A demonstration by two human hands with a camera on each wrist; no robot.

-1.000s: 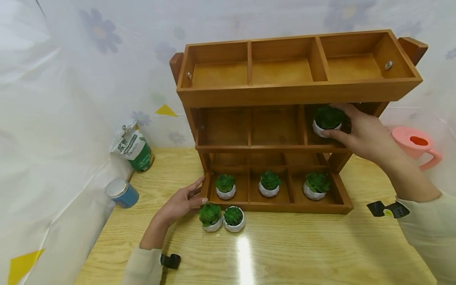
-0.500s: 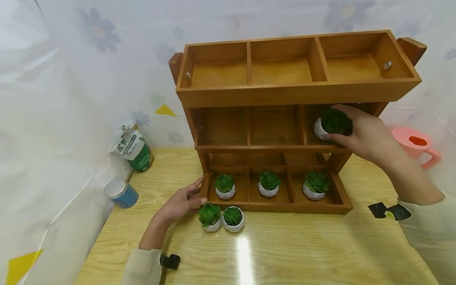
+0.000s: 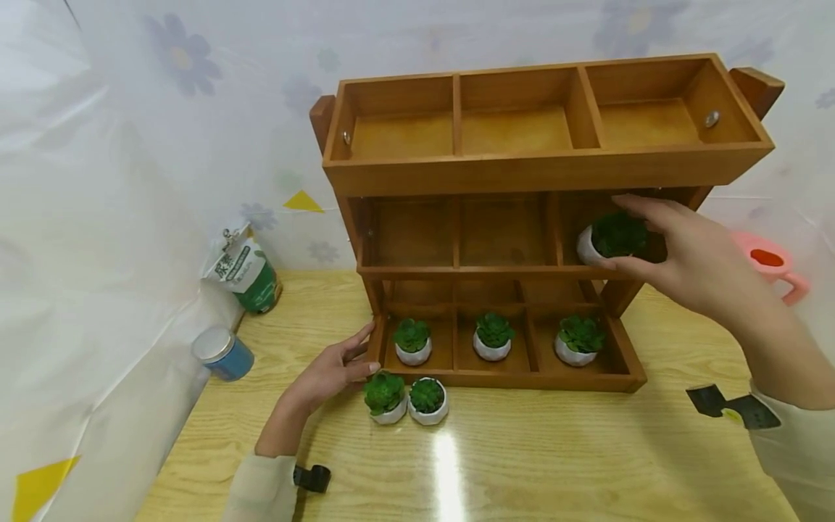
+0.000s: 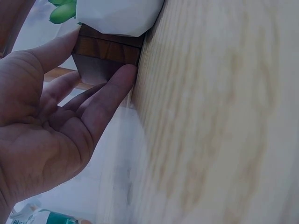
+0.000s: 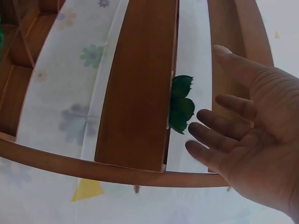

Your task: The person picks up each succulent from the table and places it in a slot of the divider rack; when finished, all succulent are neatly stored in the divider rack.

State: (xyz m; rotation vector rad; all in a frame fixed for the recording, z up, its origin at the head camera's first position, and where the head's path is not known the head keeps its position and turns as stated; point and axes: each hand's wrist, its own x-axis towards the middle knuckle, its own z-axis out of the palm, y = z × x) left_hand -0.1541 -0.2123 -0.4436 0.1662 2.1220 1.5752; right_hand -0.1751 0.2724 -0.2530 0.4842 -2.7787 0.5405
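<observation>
White faceted pot with a green succulent (image 3: 609,235) sits just left of the spread right hand (image 3: 694,250)

The pot is in the rightmost compartment of the middle tier of a brown, three-tier wooden shelf (image 3: 548,168), whose long axis runs side to side. Rounded, with no clear long axis of its own, it seems tipped slightly toward the hand. In the head view it lies by the gap between thumb and fingers, the thumb on the near side; the right wrist view shows those fingers spread and apart from the leaves. Whether the thumb touches the pot, I cannot tell. That small gap is, I judge, the relation that counts, and the right hand is clearly the nearer. The left hand (image 3: 329,375), fingers loosely spread, rests against the left end of the bottom tier. Close by it, a leafy green succulent in a white pot (image 3: 385,397) stands on the pale wood-grained table (image 3: 535,449), a smaller-looking potted succulent (image 3: 428,401) just beside it
</observation>
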